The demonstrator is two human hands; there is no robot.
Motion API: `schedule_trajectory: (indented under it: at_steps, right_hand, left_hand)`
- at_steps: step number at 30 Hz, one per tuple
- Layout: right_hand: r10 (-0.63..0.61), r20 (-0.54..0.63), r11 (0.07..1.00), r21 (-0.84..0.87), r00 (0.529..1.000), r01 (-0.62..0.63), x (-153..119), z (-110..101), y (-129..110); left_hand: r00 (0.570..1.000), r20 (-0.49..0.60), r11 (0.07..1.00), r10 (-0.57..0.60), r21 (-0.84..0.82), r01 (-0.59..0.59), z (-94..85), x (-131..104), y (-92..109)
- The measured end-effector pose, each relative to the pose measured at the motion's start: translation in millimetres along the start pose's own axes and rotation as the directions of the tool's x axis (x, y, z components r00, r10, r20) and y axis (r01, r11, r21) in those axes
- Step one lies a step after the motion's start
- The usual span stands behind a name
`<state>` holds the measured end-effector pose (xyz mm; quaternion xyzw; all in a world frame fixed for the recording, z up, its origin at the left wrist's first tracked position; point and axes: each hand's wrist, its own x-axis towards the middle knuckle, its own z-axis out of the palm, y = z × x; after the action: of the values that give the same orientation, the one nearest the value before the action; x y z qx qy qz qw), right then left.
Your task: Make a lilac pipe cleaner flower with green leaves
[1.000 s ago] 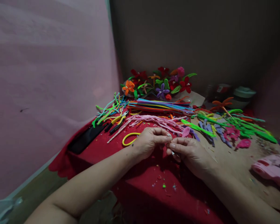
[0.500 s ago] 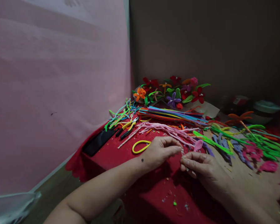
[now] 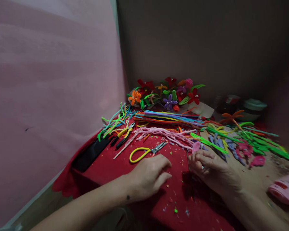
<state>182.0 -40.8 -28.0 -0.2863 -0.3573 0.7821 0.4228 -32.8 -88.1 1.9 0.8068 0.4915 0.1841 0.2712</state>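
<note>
Silvery white shows as a small glinting bit (image 3: 202,167) among the curled fingers of your right hand (image 3: 213,171); it is too small to name, and you cannot tell from this view whether those fingers are clamped on it. Your two hands are apart, and your left hand (image 3: 145,176) hangs loosely bent, its thumb and fingers parted, above the red cloth (image 3: 177,178). Right at your right fingertips is a pink petal-shaped piece (image 3: 196,147); whether you touch it is unclear. Just beyond your left hand lie yellow-handled scissors (image 3: 154,150), blades pointing toward the right. Behind them you have a spread of pink fuzzy stems (image 3: 159,131), with yellow-and-black pliers (image 3: 123,140) at its left and a flat black object (image 3: 89,157) nearer the cloth's left edge. Past the pink stems runs a bundle of multicoloured stems (image 3: 168,116), and fuzzy flowers (image 3: 169,101) crowd together at the back. To your right are bright green strips (image 3: 260,144), and closer to you, a pink plastic object (image 3: 283,191) near the picture's edge.
</note>
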Motion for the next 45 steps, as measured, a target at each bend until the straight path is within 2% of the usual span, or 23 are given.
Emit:
schedule_trajectory:
  at_steps: [2,4,6,10,12,13,15,18,21,26,32,37,40,43,45]
  right_hand:
    - [-0.062,0.046,0.997,0.045,0.997,0.06,-0.1,-1.6,-3.4]
    - [-0.107,0.082,0.993,0.063,0.991,0.102,-0.1,-3.5,-5.3]
    - [-0.132,0.108,0.99,0.066,0.985,0.125,0.3,-6.2,-5.5]
    - [-0.126,0.136,0.99,0.083,0.983,0.115,1.9,-11.6,-2.3]
    - [-0.091,0.145,0.993,0.082,0.985,0.079,2.6,-12.1,-0.3]
    - [-0.071,0.147,0.995,0.077,0.987,0.06,2.8,-11.7,0.4]
    - [-0.038,0.14,0.998,0.061,0.989,0.03,2.9,-10.3,1.4]
    - [-0.019,0.122,0.999,0.044,0.992,0.013,2.9,-8.6,1.9]
    - [-0.009,0.116,0.999,0.031,0.993,0.005,3.0,-8.9,2.4]
    - [0.035,0.115,0.999,0.009,0.993,-0.036,3.7,-11.7,4.9]
    - [0.07,0.1,0.998,-0.016,0.993,-0.068,4.7,-14.4,9.4]
    - [0.109,0.08,0.994,-0.04,0.991,-0.106,3.6,-15.6,12.6]
    - [0.127,0.079,0.991,-0.055,0.989,-0.123,3.4,-16.4,13.7]
    - [0.132,0.097,0.99,-0.063,0.986,-0.126,3.9,-18.1,14.5]
    - [0.141,0.096,0.989,-0.062,0.985,-0.135,4.3,-18.9,14.7]
  left_hand:
    - [0.997,0.059,0.985,0.047,0.164,-0.056,16.6,6.2,4.6]
    - [0.997,0.058,0.954,0.053,0.291,-0.068,24.2,13.5,3.7]
    - [0.999,-0.011,0.915,0.04,0.401,-0.032,19.7,18.4,-3.1]
    - [0.987,-0.155,0.847,-0.037,0.52,0.114,-9.8,12.3,-27.0]
    - [0.986,-0.149,0.821,-0.07,0.553,0.142,-19.4,3.6,-37.7]
    - [0.989,-0.112,0.816,-0.098,0.56,0.144,-20.6,-0.7,-41.6]
    - [0.99,-0.071,0.788,-0.12,0.6,0.139,-17.1,-7.1,-46.2]
    - [0.984,-0.086,0.742,-0.155,0.647,0.173,-8.5,-9.0,-47.4]
    - [0.976,-0.063,0.752,-0.209,0.627,0.201,-10.7,-5.5,-47.4]
    - [0.964,0.004,0.839,-0.266,0.494,0.229,-26.2,-6.4,-53.7]
    - [0.929,-0.096,0.87,-0.358,0.326,0.369,-27.7,-12.4,-58.4]
    - [0.937,-0.081,0.94,-0.341,-0.062,0.337,-38.9,-15.4,-51.7]
    - [0.912,-0.096,0.87,-0.398,-0.356,0.342,-51.6,-19.4,-55.9]
    - [0.878,-0.074,0.729,-0.473,-0.592,0.343,-68.1,-23.7,-70.0]
    - [0.86,-0.053,0.647,-0.508,-0.682,0.341,-80.9,-25.6,-83.2]
